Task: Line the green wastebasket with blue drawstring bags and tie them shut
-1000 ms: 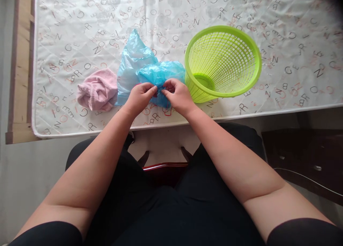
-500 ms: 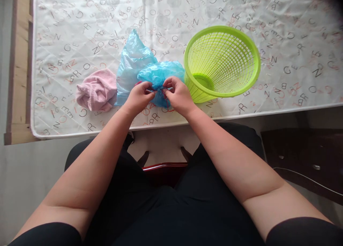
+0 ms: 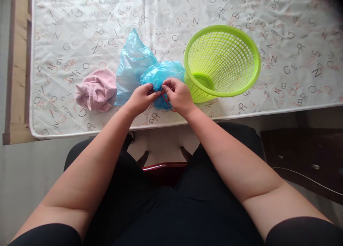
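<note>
A crumpled blue plastic bag [image 3: 163, 71] with a red drawstring [image 3: 166, 99] lies at the middle of the mattress's near side. My left hand [image 3: 143, 98] pinches the bag's gathered part from the left. From the right, my right hand [image 3: 178, 95] pinches it too, its fingertips close to the left ones, with the red string hanging beside the thumb. The fingers hide the exact spot being gripped. Behind my left hand rests a flatter, larger piece of blue plastic [image 3: 131, 67]; I cannot tell whether it belongs to the same bag.
A tilted green mesh basket [image 3: 222, 62] stands right of the bag, touching or almost touching it. To the left lies a bunched pink cloth [image 3: 97, 90]. The letter-printed mattress [image 3: 289, 60] ends just before my lap. Dark furniture [image 3: 302, 153] is at the lower right.
My left hand has shifted slightly right, nearer the right one. The red string now shows only on the right; the bit by the left fingers is out of sight. Basket and cloth stay put.
</note>
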Demonstrator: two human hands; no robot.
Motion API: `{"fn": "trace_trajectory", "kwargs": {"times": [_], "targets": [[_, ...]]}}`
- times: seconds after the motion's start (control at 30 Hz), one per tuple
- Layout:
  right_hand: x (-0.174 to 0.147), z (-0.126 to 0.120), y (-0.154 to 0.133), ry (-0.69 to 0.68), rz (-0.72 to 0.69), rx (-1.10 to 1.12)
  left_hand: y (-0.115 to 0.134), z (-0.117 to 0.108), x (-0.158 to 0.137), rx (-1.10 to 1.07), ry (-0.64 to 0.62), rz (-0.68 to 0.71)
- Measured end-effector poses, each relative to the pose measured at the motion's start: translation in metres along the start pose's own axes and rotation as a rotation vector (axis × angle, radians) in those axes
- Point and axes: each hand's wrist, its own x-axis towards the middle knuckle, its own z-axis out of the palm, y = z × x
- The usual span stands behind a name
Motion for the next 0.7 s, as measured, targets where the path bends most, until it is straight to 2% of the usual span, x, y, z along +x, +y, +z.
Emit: {"fn": "trace_trajectory", "kwargs": {"times": [0.2,0.43,0.6,0.7], "targets": [[-0.0008,0.0018,0.0006,0.033,0.037,-0.04,-0.0014,-0.0024,0.0009,-0.037,-0.048,0.041],[0.0046,-0.001,0.0027,-0.013,0.028,-0.003,-0.0017,-0.0003,0.0006,-0.079,-0.046,0.014],[0.0066,-0.0065,-0.0019,-0.098,0.018,0.022,0.0004,0.0014,0.0005,-0.053,0.026,0.021],[0.0062,-0.0067,-0.0022,-0.097,0.028,0.014,0.0018,0.0007,-0.0009,0.039,0.142,0.039]]}}
